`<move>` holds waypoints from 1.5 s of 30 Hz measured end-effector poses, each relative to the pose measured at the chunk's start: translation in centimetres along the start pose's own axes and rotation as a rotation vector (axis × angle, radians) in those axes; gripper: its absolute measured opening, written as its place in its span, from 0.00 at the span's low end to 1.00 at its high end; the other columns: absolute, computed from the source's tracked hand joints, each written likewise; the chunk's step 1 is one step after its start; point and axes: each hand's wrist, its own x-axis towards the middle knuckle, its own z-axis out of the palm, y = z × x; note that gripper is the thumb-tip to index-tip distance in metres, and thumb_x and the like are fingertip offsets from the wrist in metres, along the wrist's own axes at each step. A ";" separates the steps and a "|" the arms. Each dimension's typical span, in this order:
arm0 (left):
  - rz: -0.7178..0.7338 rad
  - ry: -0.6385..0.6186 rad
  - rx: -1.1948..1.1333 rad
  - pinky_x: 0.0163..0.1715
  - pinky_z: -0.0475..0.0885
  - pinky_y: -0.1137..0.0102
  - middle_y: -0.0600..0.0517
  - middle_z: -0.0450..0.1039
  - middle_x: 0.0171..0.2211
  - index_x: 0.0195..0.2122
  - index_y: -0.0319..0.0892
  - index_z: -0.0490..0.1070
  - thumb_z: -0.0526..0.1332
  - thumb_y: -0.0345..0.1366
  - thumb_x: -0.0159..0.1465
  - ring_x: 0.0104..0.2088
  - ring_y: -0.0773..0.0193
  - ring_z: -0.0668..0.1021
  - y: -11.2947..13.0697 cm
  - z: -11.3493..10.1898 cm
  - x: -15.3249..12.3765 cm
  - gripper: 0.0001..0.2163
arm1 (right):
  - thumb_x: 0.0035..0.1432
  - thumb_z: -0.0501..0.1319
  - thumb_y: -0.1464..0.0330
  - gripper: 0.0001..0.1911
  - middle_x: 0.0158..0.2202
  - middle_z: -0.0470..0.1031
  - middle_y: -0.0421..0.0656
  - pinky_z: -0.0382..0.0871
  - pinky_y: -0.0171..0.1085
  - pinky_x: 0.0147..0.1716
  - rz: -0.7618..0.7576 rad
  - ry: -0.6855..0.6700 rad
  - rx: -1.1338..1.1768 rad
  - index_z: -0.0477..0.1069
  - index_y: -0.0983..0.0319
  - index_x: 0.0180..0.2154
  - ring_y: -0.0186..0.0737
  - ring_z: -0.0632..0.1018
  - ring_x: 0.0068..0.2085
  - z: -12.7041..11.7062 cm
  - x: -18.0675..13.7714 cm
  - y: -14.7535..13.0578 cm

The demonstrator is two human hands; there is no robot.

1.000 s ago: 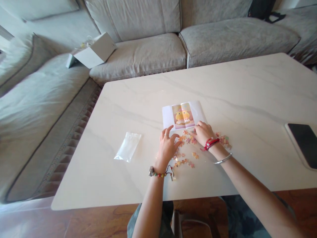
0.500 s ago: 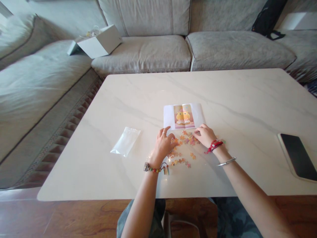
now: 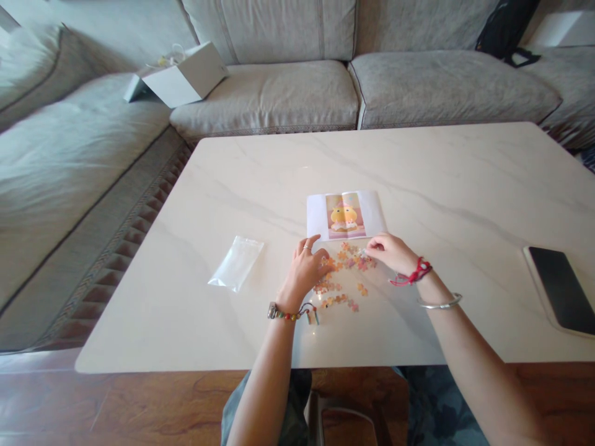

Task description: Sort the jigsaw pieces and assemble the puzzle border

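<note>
Small jigsaw puzzle pieces (image 3: 346,262) in orange, pink and pale tones lie loosely scattered between my two hands. At their left edge rests my left hand (image 3: 305,267), thumb and forefinger apart, its palm side hidden. My right hand (image 3: 389,251) pinches at the upper right of the pile, and a whitish puzzle piece (image 3: 363,253) shows at its fingertips. Just beyond the pieces lies a creased paper sheet (image 3: 317,214) printed with a yellow cartoon figure on a pink ground.
A clear plastic bag (image 3: 237,263) lies flat on the white marbled table (image 3: 186,322), left of my hands. A phone (image 3: 560,288) is near the right end. Behind the table stands a grey sofa (image 3: 288,93) holding a white box (image 3: 190,77) and a black bag (image 3: 504,31).
My right hand has shifted slightly right and its fingers have drawn together, with a whitish puzzle piece now visible at the tips. My left hand has stayed almost in place.
</note>
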 end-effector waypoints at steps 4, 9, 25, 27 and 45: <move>-0.003 -0.003 -0.011 0.50 0.62 0.55 0.48 0.56 0.53 0.32 0.45 0.71 0.66 0.38 0.50 0.54 0.51 0.58 -0.3 0.0 -0.2 0.09 | 0.48 0.58 0.71 0.06 0.27 0.69 0.40 0.63 0.32 0.31 -0.045 -0.088 -0.031 0.68 0.61 0.21 0.33 0.71 0.28 1.4 -1.8 -0.8; 0.004 -0.023 -0.006 0.49 0.63 0.55 0.48 0.56 0.53 0.33 0.46 0.71 0.66 0.39 0.50 0.54 0.50 0.58 -0.6 -0.2 -0.3 0.10 | 0.49 0.58 0.72 0.04 0.30 0.69 0.42 0.64 0.35 0.33 0.026 0.129 -0.119 0.70 0.61 0.25 0.36 0.71 0.31 1.6 -0.9 0.5; 0.025 0.079 0.049 0.47 0.65 0.56 0.47 0.59 0.51 0.36 0.44 0.70 0.59 0.37 0.58 0.51 0.53 0.61 -1.4 -0.3 -0.3 0.06 | 0.50 0.59 0.69 0.03 0.38 0.68 0.44 0.62 0.36 0.37 0.009 -0.120 -0.369 0.70 0.61 0.29 0.39 0.70 0.40 2.4 3.4 -0.2; 0.019 0.086 0.046 0.47 0.65 0.56 0.47 0.60 0.51 0.36 0.44 0.70 0.59 0.37 0.57 0.52 0.53 0.60 -1.4 -0.3 -0.2 0.06 | 0.51 0.59 0.68 0.03 0.39 0.68 0.45 0.61 0.36 0.37 0.009 -0.146 -0.396 0.69 0.62 0.29 0.39 0.70 0.40 2.2 3.4 0.0; 0.078 0.054 0.030 0.47 0.65 0.57 0.48 0.59 0.51 0.35 0.45 0.71 0.58 0.31 0.58 0.50 0.54 0.61 -0.6 0.2 0.0 0.06 | 0.54 0.54 0.65 0.09 0.34 0.68 0.46 0.62 0.38 0.33 0.056 0.180 -0.481 0.69 0.61 0.28 0.40 0.71 0.35 -2.4 -3.6 4.9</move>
